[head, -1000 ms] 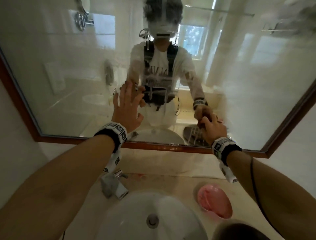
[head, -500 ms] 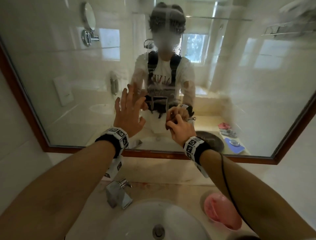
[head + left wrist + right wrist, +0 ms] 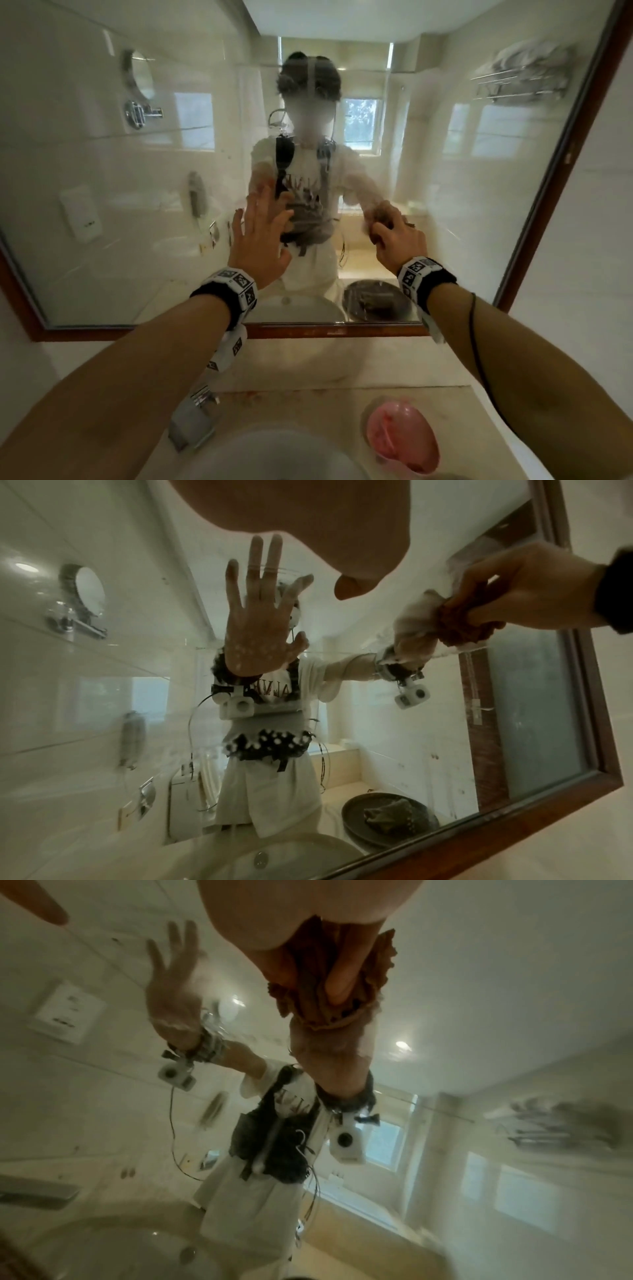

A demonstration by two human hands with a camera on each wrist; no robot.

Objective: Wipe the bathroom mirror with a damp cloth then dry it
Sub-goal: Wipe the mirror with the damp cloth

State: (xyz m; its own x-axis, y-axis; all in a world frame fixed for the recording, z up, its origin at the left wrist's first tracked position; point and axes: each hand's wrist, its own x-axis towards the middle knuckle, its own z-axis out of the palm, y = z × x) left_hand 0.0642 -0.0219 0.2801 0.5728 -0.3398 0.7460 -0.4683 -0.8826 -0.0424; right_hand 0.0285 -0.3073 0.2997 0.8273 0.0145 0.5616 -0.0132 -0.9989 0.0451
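A large wood-framed mirror (image 3: pixel 137 205) fills the wall above the sink. My left hand (image 3: pixel 260 236) lies flat against the glass with fingers spread, left of centre. My right hand (image 3: pixel 394 233) grips a bunched brown cloth (image 3: pixel 378 219) and presses it on the glass to the right of the left hand. In the left wrist view the cloth (image 3: pixel 459 623) shows crumpled in the right hand (image 3: pixel 524 593) against the mirror (image 3: pixel 531 696). The right wrist view shows the cloth (image 3: pixel 318 988) wrapped by fingers (image 3: pixel 346 969). The glass looks hazy and streaked.
A white basin (image 3: pixel 274 455) and a chrome tap (image 3: pixel 191 421) sit below on the beige counter (image 3: pixel 308 370). A pink soap dish (image 3: pixel 402 435) lies at the right of the basin. The mirror's brown frame (image 3: pixel 342 330) runs just above the counter.
My right hand with the cloth swept left along the glass, then back right and upward. My left hand stayed flat on the mirror. The head view has tilted up.
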